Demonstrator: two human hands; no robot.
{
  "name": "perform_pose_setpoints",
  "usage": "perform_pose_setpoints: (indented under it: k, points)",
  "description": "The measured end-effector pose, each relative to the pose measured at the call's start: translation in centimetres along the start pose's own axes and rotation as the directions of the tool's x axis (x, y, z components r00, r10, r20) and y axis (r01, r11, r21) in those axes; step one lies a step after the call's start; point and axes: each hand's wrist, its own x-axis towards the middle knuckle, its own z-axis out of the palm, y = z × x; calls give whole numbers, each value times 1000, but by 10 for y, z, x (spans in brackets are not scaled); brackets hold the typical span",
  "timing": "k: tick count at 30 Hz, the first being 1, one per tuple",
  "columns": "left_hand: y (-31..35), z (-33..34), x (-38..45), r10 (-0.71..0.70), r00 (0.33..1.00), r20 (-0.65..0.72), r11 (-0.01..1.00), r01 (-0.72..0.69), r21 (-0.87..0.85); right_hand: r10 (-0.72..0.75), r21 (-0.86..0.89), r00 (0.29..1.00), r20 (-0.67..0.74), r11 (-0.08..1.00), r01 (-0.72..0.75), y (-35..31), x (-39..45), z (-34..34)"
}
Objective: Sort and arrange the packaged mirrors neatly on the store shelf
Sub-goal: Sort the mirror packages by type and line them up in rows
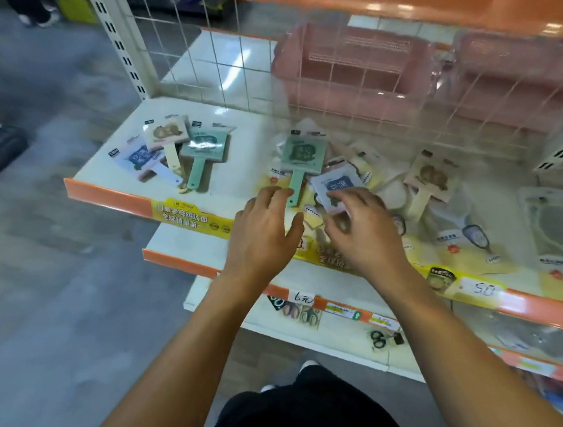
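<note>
1. Glossy plastic wrap over three mirrors (pixel 171 151) fanned at shelf (pixel 105 185) left, well apart from the hands: likely slippery, light, with glass inside, so fragile.
2. Left hand (pixel 261 229) spread, holding nothing, fingertips near the green mirror's (pixel 302 156) handle end; contact unclear.
3. Stiff handle, probably the safest hold; better a pinch low on the paddle than on loose film.
4. Right hand (pixel 360 226) curled over the blue mirror (pixel 338 189), fingers on its lower edge; whether grasped or merely touched, cannot tell.
5. Beige mirror (pixel 429 178) further right, on a heap of slack, crinkly packets prone to slide.
</note>
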Motion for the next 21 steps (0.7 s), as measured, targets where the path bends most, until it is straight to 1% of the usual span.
perform_pose_setpoints:
  k: [3, 5, 8, 14, 18, 21]
  points:
    - [0, 9, 20, -19, 998, 52, 999, 16, 44, 56, -117, 998, 37, 992, -51, 10, 18, 11]
    - [1, 15, 30, -28, 995, 93, 998, 22, 65, 84, -182, 992, 95, 981, -66, 13, 25, 18]
    - [5, 23, 41, -30, 992, 125, 995, 18, 94, 175, -261, 967, 184, 957, -124, 16, 33, 22]
    - [-4, 30, 53, 19, 987, 157, 996, -33, 85, 280, -293, 945, 169, 930, -223, 13, 35, 24]
    - [-16, 29, 60, 103, 982, 158, 992, -114, 58, 319, -305, 936, 150, 915, -263, 11, 35, 29]
    - [-30, 25, 65, 147, 968, 202, 988, -153, 18, 349, -304, 930, 111, 903, -303, 7, 34, 34]
